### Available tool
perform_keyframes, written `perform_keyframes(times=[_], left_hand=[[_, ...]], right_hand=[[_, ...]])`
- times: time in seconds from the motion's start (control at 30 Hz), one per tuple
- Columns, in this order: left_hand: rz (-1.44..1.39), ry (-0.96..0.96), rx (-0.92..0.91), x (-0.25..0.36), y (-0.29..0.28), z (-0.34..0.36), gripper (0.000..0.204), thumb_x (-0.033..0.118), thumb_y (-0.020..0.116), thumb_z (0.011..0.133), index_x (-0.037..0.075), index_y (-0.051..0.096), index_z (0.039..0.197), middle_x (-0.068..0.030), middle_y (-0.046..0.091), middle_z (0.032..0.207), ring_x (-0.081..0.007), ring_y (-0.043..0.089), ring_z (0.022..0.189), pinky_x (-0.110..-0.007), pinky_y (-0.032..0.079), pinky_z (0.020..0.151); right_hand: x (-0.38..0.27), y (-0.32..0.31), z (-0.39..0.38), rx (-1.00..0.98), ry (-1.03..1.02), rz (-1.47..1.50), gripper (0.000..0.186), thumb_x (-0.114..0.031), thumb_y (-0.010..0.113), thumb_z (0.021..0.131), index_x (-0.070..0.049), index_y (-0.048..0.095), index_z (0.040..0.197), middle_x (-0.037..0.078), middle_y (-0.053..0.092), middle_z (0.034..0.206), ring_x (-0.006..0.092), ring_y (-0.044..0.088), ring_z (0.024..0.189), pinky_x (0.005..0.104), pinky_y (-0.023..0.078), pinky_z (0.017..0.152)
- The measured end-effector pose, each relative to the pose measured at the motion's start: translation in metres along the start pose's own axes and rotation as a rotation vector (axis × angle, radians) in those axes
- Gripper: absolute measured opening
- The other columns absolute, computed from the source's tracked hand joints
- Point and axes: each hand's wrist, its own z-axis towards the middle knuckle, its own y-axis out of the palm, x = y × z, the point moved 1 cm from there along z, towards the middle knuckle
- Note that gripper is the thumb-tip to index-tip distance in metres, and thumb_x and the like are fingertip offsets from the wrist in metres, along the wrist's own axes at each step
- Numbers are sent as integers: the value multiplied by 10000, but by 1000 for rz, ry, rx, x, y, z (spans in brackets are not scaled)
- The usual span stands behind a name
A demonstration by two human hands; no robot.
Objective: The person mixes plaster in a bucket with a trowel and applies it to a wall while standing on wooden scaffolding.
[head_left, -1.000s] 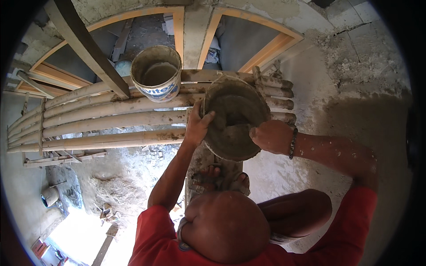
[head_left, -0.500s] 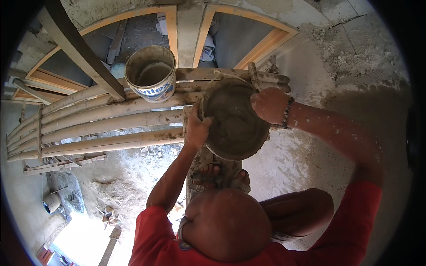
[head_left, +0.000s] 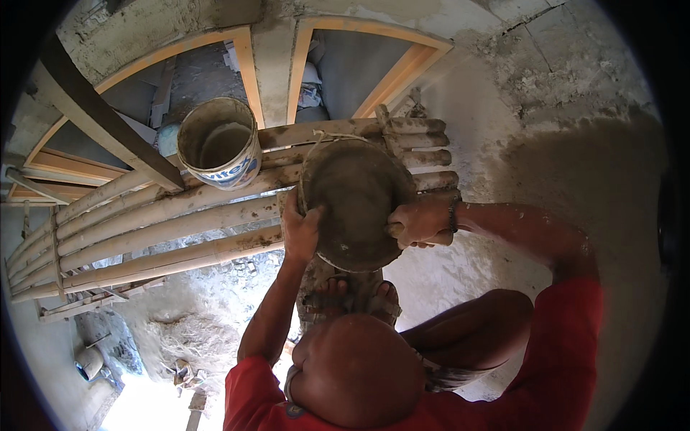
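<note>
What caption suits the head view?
Left hand grips a round bucket of grey-brown mortar, right hand at its opposite side.

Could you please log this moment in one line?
left hand: gripping rim of dirty round bucket; right hand: closed on half-hidden tan tool, above grey mortar; nearby: white plastic bucket on tan bamboo poles

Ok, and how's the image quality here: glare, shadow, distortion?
Head view: lower left blown out by glare; head view: grey mix dimly lit; head view: bamboo poles look bowed, likely lens distortion; head view: black at both side edges.
</note>
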Motion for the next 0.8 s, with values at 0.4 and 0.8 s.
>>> perform_keyframes(times=[0.4, 0.8], left_hand=[[-61, -19, -7, -1, -4, 1, 462, 163, 635, 847, -56, 539, 1242, -198, 658, 1110, -274, 622, 1010, -378, 474, 907], [0, 23, 0, 2, -6, -2, 453, 171, 637, 878, -65, 527, 1248, -187, 647, 1103, -249, 601, 1020, -368, 463, 921]], right_hand=[[32, 54, 30, -4, -257, 763, 268, -153, 655, 893, 11, 534, 1065, 65, 575, 753, 132, 591, 570, 297, 500, 460], [30, 15, -42, 438, -254, -35, 420, -88, 597, 834, 65, 526, 1219, 157, 633, 791, 272, 649, 642, 376, 541, 605]])
